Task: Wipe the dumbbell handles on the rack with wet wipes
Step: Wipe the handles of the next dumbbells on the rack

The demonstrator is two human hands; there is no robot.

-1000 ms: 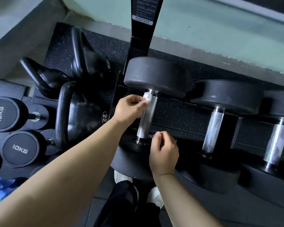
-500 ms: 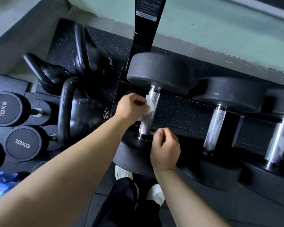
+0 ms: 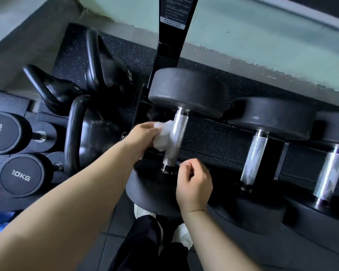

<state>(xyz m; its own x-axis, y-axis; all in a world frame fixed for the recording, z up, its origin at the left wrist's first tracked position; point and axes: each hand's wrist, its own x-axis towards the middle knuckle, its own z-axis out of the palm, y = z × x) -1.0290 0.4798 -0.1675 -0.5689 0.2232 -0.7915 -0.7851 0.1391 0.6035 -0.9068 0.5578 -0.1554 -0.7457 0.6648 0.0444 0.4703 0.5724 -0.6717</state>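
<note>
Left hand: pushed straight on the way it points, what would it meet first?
The nearest handle: the left hand grips a wipe that leads and seems to touch it, though depth is unclear.

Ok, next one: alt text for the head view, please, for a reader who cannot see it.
The left hand holds a crumpled white wet wipe against the knurled metal handle of the leftmost of three large dumbbells, while the right hand, curled, sits by the handle's near end. Kettlebells and 10KG dumbbells stand further left.
</note>
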